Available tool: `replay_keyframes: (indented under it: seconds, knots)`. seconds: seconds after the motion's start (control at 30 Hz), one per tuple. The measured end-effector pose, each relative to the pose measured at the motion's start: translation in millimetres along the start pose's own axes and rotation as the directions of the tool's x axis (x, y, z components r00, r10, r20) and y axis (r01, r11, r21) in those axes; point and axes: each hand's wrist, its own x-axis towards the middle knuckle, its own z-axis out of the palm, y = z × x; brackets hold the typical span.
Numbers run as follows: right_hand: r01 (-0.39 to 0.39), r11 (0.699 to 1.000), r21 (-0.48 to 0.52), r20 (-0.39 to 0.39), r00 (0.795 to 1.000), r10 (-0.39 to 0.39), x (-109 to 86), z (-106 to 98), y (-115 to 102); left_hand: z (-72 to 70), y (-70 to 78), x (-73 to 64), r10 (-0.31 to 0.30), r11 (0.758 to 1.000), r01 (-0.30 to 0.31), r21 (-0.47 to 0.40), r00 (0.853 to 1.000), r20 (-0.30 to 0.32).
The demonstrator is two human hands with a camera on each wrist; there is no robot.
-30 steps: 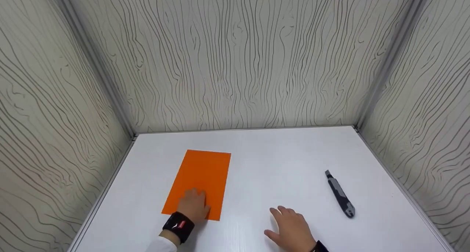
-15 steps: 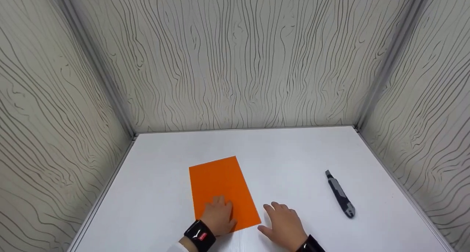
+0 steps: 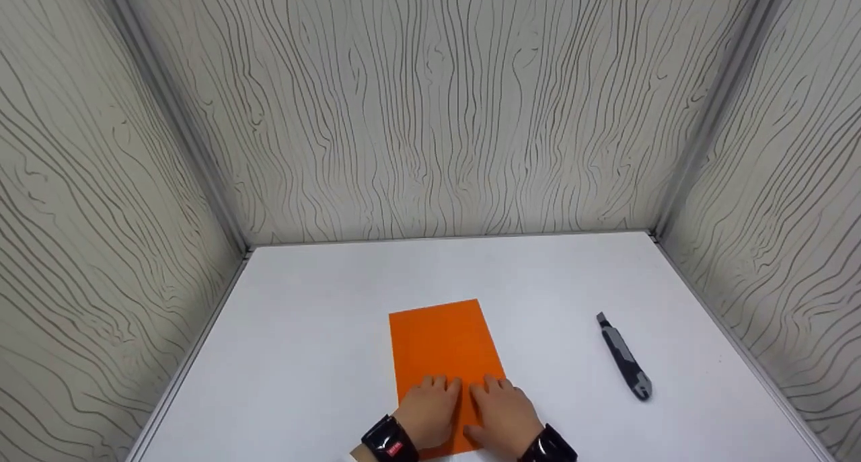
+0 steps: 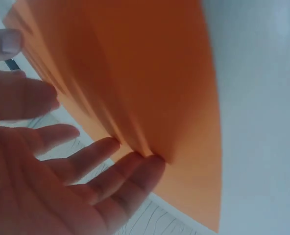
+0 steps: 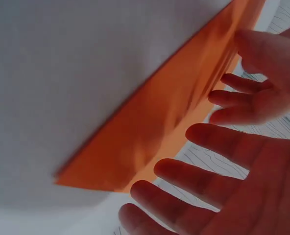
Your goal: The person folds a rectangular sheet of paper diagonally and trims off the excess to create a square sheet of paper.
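An orange sheet of paper [image 3: 444, 337] lies on the white table in front of me, slightly turned, its near edge close to my wrists. My left hand [image 3: 430, 411] rests on the lower left of the sheet; in the left wrist view its fingertips [image 4: 155, 164] touch the orange surface. Beside it, my right hand [image 3: 504, 411] lies over the lower right edge of the paper, fingers extended and spread in the right wrist view. Neither hand grips anything. A black and grey utility knife [image 3: 625, 358] lies to the right, apart from both hands, its tip pointing away.
The white tabletop [image 3: 303, 354] is bordered at the back and sides by panels with a wood-grain line pattern [image 3: 430, 112]. Grey metal strips [image 3: 192, 348] run along the table's side edges. Each wrist wears a black band [image 3: 390, 440].
My left hand has slid the orange paper rightward and nearer, and the sheet has turned. My right hand has moved left onto its edge. The utility knife stays put.
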Motion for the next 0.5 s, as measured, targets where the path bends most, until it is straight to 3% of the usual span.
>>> replay_keyframes:
  seconds: [0.23,0.4,0.5]
  knots:
    - [0.003,1.000,0.012,-0.007,1.000,-0.003,-1.4,1.8,4.9,-3.2,-1.1,1.0,0.025,0.997,-0.024,-0.070,1.000,0.014]
    - [0.033,0.999,-0.032,-0.024,0.999,-0.034,-1.8,3.2,9.3,-4.9,-16.2,3.6,0.052,0.988,-0.045,-0.147,0.998,0.046]
    - [0.038,0.998,-0.041,-0.001,0.999,-0.039,-2.8,4.1,14.5,-1.2,-27.9,5.8,0.060,0.978,-0.039,-0.203,0.993,0.099]
